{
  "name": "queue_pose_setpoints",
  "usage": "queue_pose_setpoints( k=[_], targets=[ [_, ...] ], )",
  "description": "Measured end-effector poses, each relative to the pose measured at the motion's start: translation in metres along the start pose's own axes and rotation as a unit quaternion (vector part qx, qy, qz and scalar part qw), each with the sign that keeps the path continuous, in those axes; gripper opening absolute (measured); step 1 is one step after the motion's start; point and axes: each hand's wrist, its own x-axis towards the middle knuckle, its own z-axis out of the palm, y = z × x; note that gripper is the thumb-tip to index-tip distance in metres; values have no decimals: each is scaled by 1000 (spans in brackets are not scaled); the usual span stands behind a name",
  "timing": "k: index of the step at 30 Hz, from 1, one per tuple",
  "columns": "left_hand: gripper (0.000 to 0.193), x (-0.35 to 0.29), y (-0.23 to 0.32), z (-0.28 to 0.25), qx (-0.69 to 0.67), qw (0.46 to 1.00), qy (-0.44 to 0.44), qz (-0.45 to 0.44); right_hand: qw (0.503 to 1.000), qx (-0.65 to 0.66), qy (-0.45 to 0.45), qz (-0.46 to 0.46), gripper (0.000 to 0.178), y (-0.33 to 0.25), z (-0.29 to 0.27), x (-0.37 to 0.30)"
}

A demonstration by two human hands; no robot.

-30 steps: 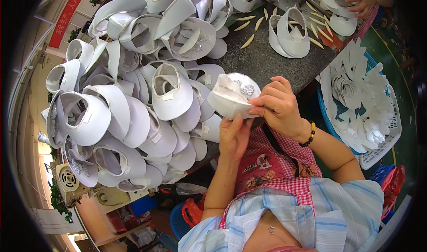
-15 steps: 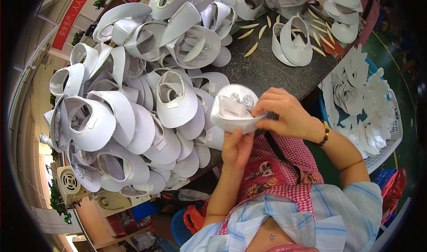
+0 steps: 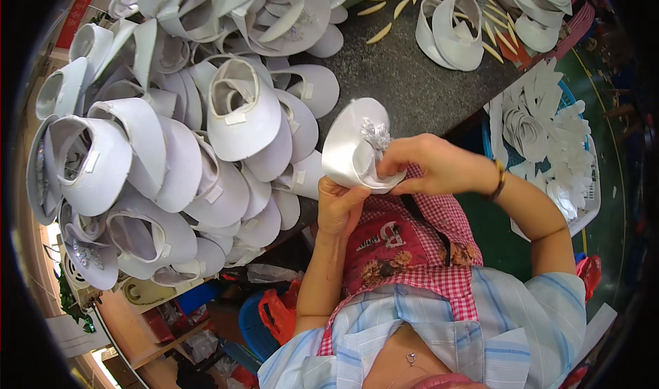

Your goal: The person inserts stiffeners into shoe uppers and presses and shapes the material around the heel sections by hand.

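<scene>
A white slipper upper (image 3: 353,138) with a cluster of silver sparkling trim is held up in front of my apron. My left hand (image 3: 338,207) grips its lower left edge, with the thumb against the outside. My right hand (image 3: 429,164) is closed on the lower right edge, its fingertips bent in by the opening and partly hidden. To the left of my hands is a large heap of similar white uppers (image 3: 244,131), stacked and overlapping, some with silver trim.
Beyond my hands, a dark speckled tabletop (image 3: 384,63) bears pale crescent-shaped pieces (image 3: 379,33) and a pair of white uppers (image 3: 460,35). More uppers (image 3: 539,28) stand stacked at far right. A basket of white cut pieces (image 3: 542,138) sits on the right.
The slipper upper has tilted, so its broad white side faces up more. My right fingers have moved further in over its opening. The whole view has shifted, with the heap now further up and left.
</scene>
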Motion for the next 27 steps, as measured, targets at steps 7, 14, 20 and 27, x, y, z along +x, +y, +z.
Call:
queue_pose_setpoints(
  k=[7,14,20,27],
  targets=[
    [49,-4,4,18,15,999,42,-5,991,115,0,69,15,10,10,13],
    [43,-21,4,13,121,990,51,55,985,-38,155,59,15,1,36,11],
    [45,-20,5,24,48,989,125,63,978,26,209,9,19,-2,45,14],
    [45,-29,8,38,-30,987,157,25,969,-49,233,-67,24,-11,64,0]
  ],
)
